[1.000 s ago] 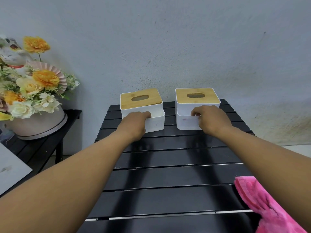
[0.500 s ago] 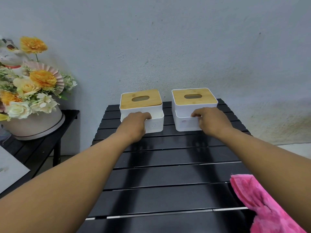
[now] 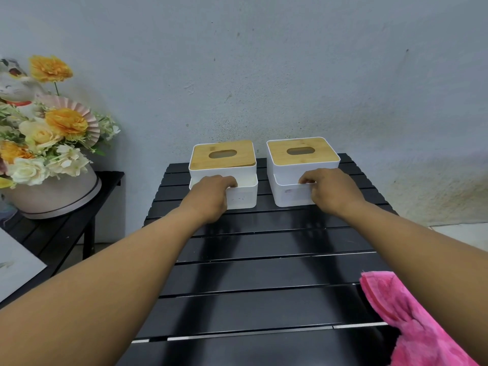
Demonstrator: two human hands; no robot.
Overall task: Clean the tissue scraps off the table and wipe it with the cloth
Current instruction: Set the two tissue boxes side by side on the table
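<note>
Grip of left hand (image 3: pixel 208 199) on left white bamboo-lidded box (image 3: pixel 244 198), of right hand (image 3: pixel 334 192) on right box (image 3: pixel 290 198).

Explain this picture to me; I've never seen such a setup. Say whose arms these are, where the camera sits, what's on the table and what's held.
No machine here: the bare arms belong to a person wearing a wide-angle camera on the head, looking forward and down. The left hand curls its fingers over the front edge of the left tissue box; the right hand does likewise on the right tissue box. Both white, wooden-lidded boxes stand at the far end of the black slatted table. A pink cloth lies at its near right corner, in neither hand. A flower arrangement stands on a side table.
</note>
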